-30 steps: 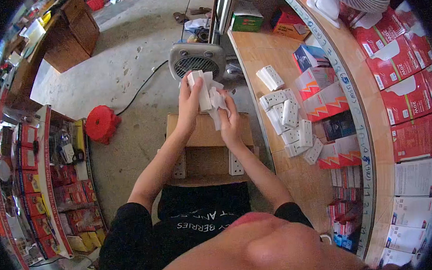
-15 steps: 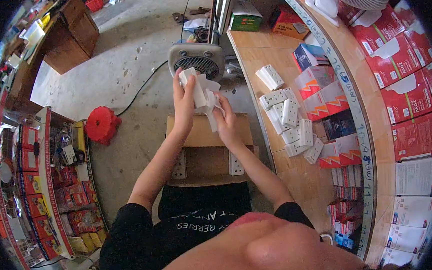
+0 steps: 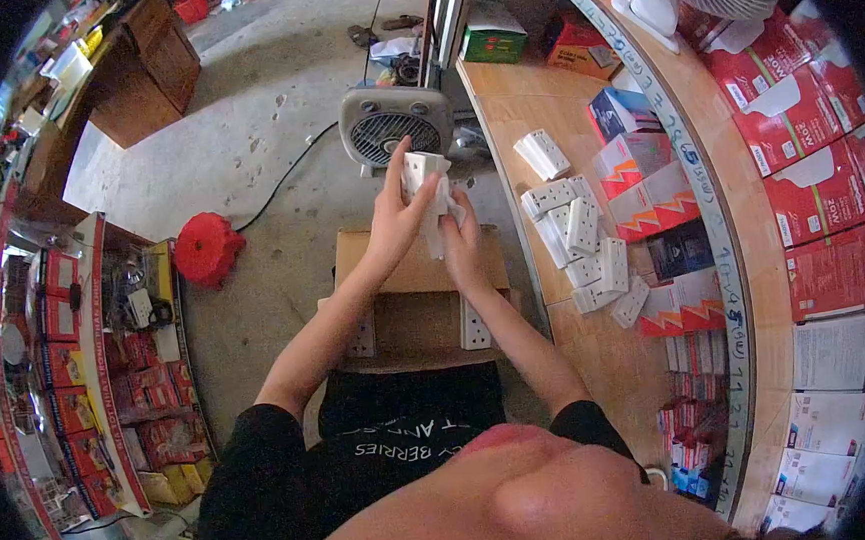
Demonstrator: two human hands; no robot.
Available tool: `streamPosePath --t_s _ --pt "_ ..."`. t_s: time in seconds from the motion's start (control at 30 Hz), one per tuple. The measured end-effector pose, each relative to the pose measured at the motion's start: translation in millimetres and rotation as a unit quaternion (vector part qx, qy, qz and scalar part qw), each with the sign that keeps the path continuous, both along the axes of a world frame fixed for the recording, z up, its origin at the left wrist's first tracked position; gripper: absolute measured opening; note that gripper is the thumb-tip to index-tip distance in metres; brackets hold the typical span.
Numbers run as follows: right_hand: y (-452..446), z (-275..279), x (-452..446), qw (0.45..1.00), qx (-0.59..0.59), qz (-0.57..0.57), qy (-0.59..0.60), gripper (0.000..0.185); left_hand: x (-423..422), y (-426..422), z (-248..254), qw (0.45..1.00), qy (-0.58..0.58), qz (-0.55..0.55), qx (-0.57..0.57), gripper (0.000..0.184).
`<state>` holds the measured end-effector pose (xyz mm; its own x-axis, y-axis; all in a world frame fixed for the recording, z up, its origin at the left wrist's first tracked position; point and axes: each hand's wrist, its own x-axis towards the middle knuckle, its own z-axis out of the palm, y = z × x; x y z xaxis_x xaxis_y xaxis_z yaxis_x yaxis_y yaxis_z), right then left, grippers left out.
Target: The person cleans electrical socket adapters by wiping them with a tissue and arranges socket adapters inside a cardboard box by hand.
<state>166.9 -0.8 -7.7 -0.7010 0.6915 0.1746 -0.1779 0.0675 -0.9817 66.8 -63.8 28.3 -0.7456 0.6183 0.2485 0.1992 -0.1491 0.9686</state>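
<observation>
My left hand point(image 3: 398, 215) is closed around a white power socket strip point(image 3: 423, 166), its thumb across the near side. One holed face of the strip is turned up toward me. Against its right side my right hand point(image 3: 462, 240) presses a crumpled white cloth or tissue point(image 3: 439, 214), fingers partly hidden behind it. Below both hands is an open cardboard box point(image 3: 421, 316) in front of my lap. A socket strip point(image 3: 474, 327) stands at its right side, and another point(image 3: 361, 337) shows at its left, partly behind my forearm.
Several white socket strips point(image 3: 580, 225) lie piled on the wooden counter point(image 3: 501, 95) at right, beside packaged boxes point(image 3: 636, 165). A grey box fan point(image 3: 397, 122) stands ahead on the floor. A red plastic object point(image 3: 208, 250) and a goods rack point(image 3: 119, 372) are at left.
Both hands have shifted a little right and nearer to me. The strip has turned, so its holed face now shows. The cloth is bunched closer against it.
</observation>
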Motion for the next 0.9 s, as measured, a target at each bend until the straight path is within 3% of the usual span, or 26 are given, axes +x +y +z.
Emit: streamPosePath --t_s 0.1,0.17,0.43,0.63,0.7,0.9 --pt "-1.6 -1.8 -0.4 0.995 -0.064 0.010 0.070 0.040 2.0 -1.7 0.8 0.999 -0.008 -0.022 -0.030 0.066" --pt "-1.5 2.9 1.2 0.996 -0.051 0.011 0.067 0.040 2.4 -1.0 1.2 0.996 0.081 -0.005 -0.025 0.070" --pt "6.6 17.4 1.2 0.991 -0.079 -0.019 0.105 0.037 12.7 -3.1 -0.7 0.993 0.052 -0.096 -0.044 0.075" --pt "3.4 21.8 6.9 0.998 0.031 -0.044 0.042 0.037 8.7 -4.1 -4.9 0.989 0.007 -0.083 -0.120 0.067" --pt "0.8 27.9 7.8 0.995 0.092 -0.039 0.031 0.039 4.7 -2.1 -13.2 0.996 -0.013 -0.049 -0.069 0.061" --pt "-7.3 27.0 4.4 0.994 0.085 0.022 0.059 0.045 -10.7 4.8 -23.5 0.989 -0.143 0.012 0.020 0.056"
